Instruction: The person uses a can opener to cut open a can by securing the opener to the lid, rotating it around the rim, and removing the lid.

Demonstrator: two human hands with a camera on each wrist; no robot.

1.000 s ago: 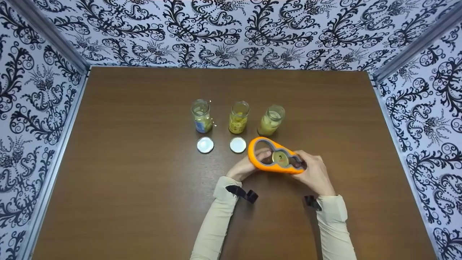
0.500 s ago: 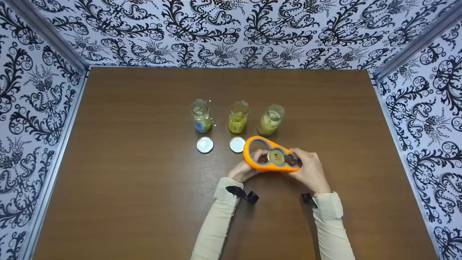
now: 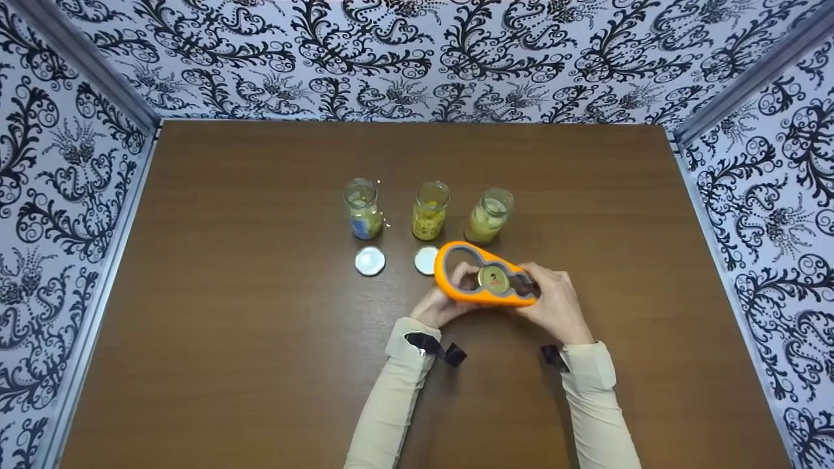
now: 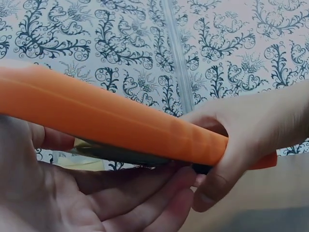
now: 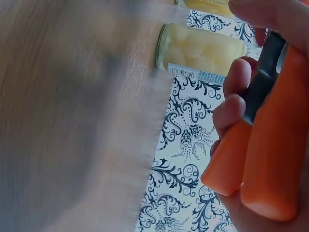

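An orange jar opener (image 3: pixel 485 298) with grey-lined round openings is held tilted over the table, in front of the jars. My right hand (image 3: pixel 557 305) grips its narrow end, and in the right wrist view my fingers (image 5: pixel 231 110) curl round its orange handles (image 5: pixel 275 159). A gold jar lid (image 3: pixel 493 279) sits in the opener's middle opening. My left hand (image 3: pixel 438 307) holds the lid from beneath, thumb at its edge through the large opening. In the left wrist view the left fingers (image 4: pixel 130 205) lie under the lid, whose edge (image 4: pixel 106 152) shows below the orange body.
Three uncapped glass jars stand in a row: a blue-labelled one (image 3: pixel 367 212), a yellow-filled one (image 3: pixel 429 218) and a pale-filled one (image 3: pixel 485 223). Two lids, one left (image 3: pixel 370 261) and one partly covered (image 3: pixel 425 260), lie before them. Small crumbs (image 3: pixel 388 225) dot the table.
Both hands have carried the opener and the gold lid a little left and slightly away from me. The opener now covers part of the nearer white lid. The jars have stayed put.
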